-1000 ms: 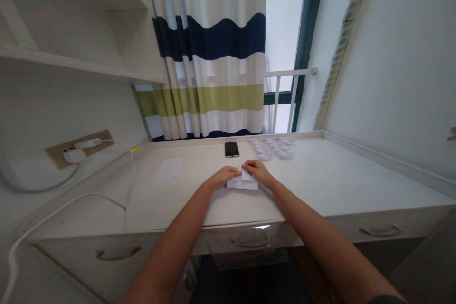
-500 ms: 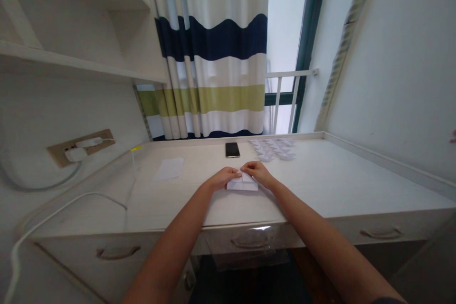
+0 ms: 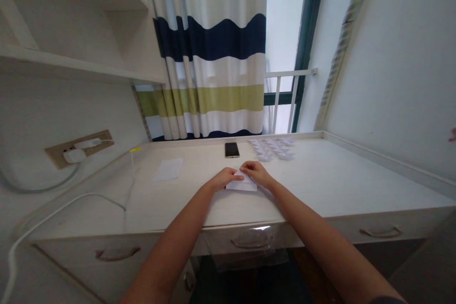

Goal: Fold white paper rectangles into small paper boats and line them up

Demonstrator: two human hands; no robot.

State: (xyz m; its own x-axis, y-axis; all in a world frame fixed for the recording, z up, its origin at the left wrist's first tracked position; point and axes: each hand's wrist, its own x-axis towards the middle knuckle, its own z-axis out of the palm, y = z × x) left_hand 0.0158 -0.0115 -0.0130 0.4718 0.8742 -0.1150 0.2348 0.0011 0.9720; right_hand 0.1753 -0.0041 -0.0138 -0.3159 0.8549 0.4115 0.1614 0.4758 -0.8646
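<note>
A folded sheet of white paper (image 3: 244,185) rests on the white desk between my hands, its straight edge toward me and its far part narrowing to a point. My left hand (image 3: 224,179) is closed on its left side, the thumb lying across the top face. At the far tip, the fingers of my right hand (image 3: 256,172) pinch the paper. Just beyond my hands lies a black phone (image 3: 232,150). Several folded white paper pieces (image 3: 272,148) sit in rows to the phone's right.
Flat white paper sheets (image 3: 168,169) lie on the left of the desk (image 3: 338,175). A white cable (image 3: 96,194) runs over the left edge from near the wall socket (image 3: 80,148). Clear plastic (image 3: 245,259) hangs at the middle drawer. A striped curtain (image 3: 224,76) hangs behind.
My left thumb has slid slightly right across the paper. The upper flaps, which showed a centre split before, now look flatter under it. My right hand keeps its pinch at the tip.
</note>
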